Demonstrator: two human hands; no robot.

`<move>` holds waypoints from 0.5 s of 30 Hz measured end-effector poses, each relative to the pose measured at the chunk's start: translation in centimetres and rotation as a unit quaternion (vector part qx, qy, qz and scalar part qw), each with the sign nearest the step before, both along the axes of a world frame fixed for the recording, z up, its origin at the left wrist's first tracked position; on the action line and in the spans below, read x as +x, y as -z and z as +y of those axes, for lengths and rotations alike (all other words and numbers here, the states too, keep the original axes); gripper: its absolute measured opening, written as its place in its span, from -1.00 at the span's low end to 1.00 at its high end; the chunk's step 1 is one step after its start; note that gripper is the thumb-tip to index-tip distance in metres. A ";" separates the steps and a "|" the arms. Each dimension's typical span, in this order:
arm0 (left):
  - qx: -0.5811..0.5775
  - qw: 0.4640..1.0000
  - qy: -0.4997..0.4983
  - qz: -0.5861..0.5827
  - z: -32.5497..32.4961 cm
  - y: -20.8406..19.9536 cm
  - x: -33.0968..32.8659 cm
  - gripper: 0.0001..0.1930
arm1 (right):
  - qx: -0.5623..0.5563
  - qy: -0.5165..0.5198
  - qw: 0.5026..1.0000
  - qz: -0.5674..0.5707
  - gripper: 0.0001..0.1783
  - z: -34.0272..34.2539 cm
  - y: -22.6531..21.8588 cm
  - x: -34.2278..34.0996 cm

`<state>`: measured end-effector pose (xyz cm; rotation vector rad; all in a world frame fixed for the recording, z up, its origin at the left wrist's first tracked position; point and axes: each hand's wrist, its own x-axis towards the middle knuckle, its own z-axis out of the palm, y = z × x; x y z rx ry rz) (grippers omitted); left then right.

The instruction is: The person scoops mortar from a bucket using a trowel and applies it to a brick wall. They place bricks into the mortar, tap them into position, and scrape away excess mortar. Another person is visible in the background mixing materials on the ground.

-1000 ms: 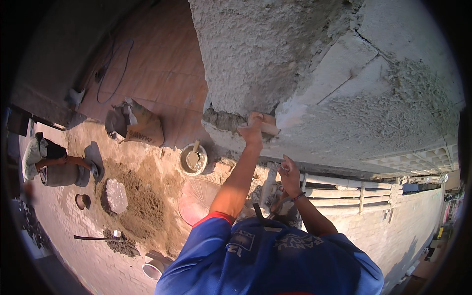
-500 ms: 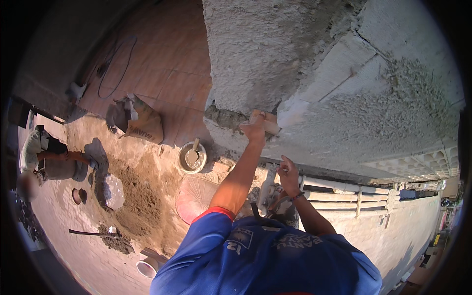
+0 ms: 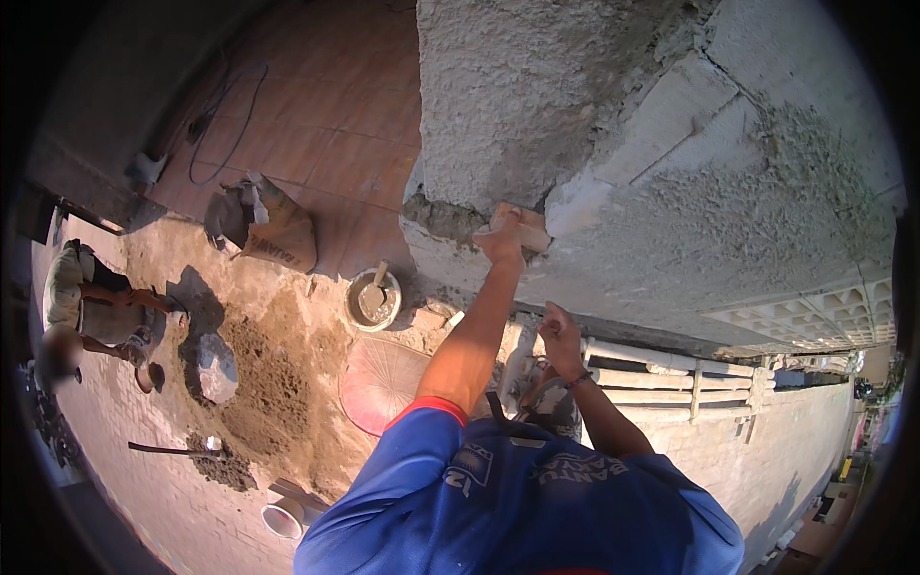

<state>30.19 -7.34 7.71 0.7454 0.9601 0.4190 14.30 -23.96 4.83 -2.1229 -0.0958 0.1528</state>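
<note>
Nearer the small brown pot than before, a co-worker's hand is now held. At the rough grey wall, a pale orange block is clasped near its left end by the left hand, that grip closed. Nearby, the right hand is held half uncurled, nothing visible in its grip.

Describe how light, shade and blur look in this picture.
Head view, lighting: sandy ground sunlit, tiled floor dimmer; head view, edges: black rounded rim; head view, blur: co-worker's head blurred out, while the left hand on the tan block reads fairly clearly.
</note>
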 end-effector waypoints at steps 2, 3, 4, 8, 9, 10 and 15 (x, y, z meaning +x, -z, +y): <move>-0.008 1.000 -0.013 -0.024 -0.1 0.7 0.3 -0.57 | -0.003 0.004 1.000 -0.010 -0.43 0.2 -0.3 0.3; -0.011 0.999 -0.022 -0.035 -0.1 1.4 0.3 -0.60 | -0.003 0.005 1.000 -0.014 -0.43 0.4 -0.5 0.4; -0.015 0.999 -0.031 -0.038 0.0 2.0 0.5 -0.63 | 0.002 0.004 1.000 -0.008 -0.43 0.5 -0.6 0.6; -0.033 0.998 -0.035 -0.048 -0.3 2.4 0.7 -0.70 | 0.006 0.012 1.000 0.008 -0.44 0.0 -0.6 0.9; -0.036 0.998 -0.030 -0.051 -0.3 2.4 0.7 -0.71 | 0.005 0.012 1.000 0.010 -0.44 -0.1 -0.5 1.0; -0.029 0.998 -0.039 -0.049 -0.4 2.4 0.7 -0.72 | 0.008 0.013 1.000 0.010 -0.44 -0.3 -0.4 1.0; 0.002 0.998 -0.058 -0.016 -0.8 1.3 0.5 -0.70 | -0.034 0.018 0.999 0.032 -0.45 -0.3 -1.0 0.5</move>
